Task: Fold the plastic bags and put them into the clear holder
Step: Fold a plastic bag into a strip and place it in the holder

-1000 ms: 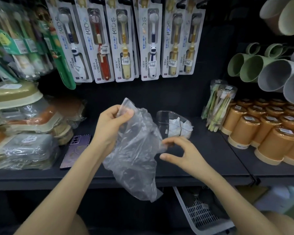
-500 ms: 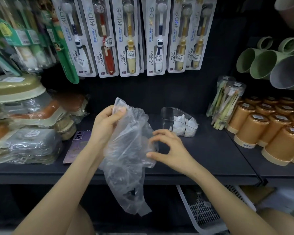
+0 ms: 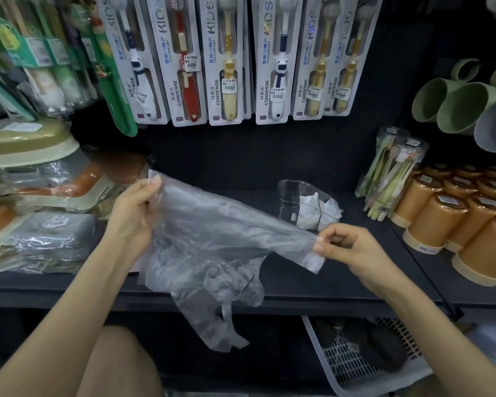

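Both hands pinch the thin plastic bag (image 3: 212,230), left hand (image 3: 132,216) and right hand (image 3: 350,247) each on a corner, stretching it over the shelf's (image 3: 298,290) front edge. The slick film could slip from a pinch, and the dangling handles may fold crooked. The clear holder (image 3: 288,196) lies just behind, where a stray knuckle might knock it.

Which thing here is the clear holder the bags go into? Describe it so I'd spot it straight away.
Look at the dark shelf under the hanging toothbrush packs. Near its middle, left of the orange cups, sits the clear holder. What sets it apart from its neighbours is that its see-through walls show white folded bags inside.
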